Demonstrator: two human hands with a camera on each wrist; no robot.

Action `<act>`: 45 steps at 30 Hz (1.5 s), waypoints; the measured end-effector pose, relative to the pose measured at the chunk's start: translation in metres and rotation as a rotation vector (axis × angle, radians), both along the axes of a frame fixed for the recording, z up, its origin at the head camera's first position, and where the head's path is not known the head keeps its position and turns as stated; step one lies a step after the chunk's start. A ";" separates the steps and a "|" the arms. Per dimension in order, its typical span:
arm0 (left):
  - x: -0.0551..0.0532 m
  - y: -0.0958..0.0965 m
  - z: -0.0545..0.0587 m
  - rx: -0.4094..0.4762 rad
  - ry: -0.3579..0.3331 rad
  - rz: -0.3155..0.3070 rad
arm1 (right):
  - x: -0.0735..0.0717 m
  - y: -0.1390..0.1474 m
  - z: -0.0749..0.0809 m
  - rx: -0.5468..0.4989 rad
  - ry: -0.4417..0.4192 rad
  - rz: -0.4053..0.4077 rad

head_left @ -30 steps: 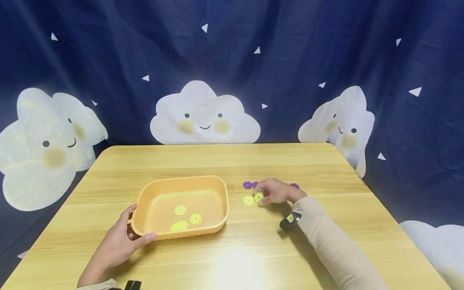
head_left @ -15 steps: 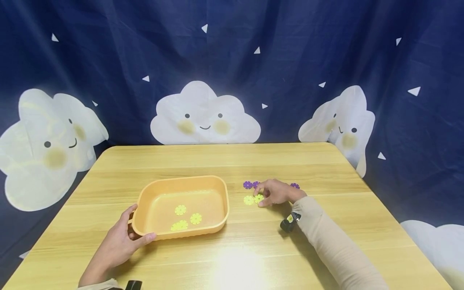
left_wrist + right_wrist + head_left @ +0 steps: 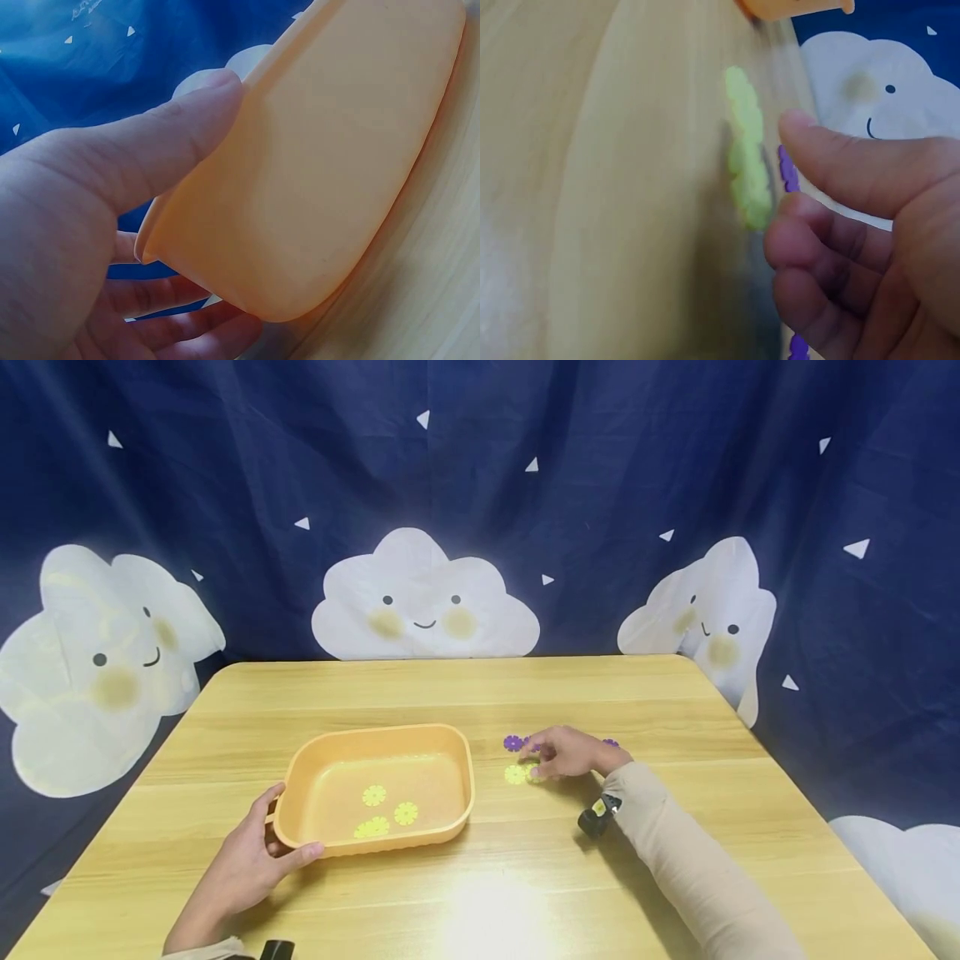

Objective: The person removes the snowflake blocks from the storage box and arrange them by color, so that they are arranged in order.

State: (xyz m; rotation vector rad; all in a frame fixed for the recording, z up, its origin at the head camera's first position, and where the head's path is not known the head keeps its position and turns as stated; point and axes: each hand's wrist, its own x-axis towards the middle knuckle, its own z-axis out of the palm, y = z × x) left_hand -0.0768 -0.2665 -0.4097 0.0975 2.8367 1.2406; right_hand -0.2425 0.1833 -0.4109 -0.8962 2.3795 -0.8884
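Note:
An orange-yellow plastic basin [image 3: 375,735] stands on the table, with several yellow flower-shaped plastic pieces [image 3: 406,813] on its floor. My left hand [image 3: 243,864] grips the basin's left end, the thumb on the rim [image 3: 202,90] and the fingers around the handle side. To the basin's right, my right hand [image 3: 570,753] hovers close over two yellow flower pieces [image 3: 515,774] lying side by side. The right wrist view shows its thumb and fingertips apart, holding nothing, beside the yellow pieces [image 3: 748,150]. Purple flower pieces [image 3: 513,743] lie just behind, partly covered by the fingers.
Another purple flower piece [image 3: 611,743] shows past the right wrist. The wooden table [image 3: 450,685] ends at a dark blue curtain [image 3: 600,427] printed with white clouds. A black wrist camera [image 3: 592,821] is strapped at the right sleeve.
The right yellow flower piece, tilted at my right fingertips one second ago, now lies flat beside the other. My right hand has let go and shifted slightly up and left. The left hand stays put.

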 end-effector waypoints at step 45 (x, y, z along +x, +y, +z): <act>0.000 -0.001 -0.002 0.051 -0.024 -0.003 | -0.011 -0.121 0.065 -0.025 0.039 0.173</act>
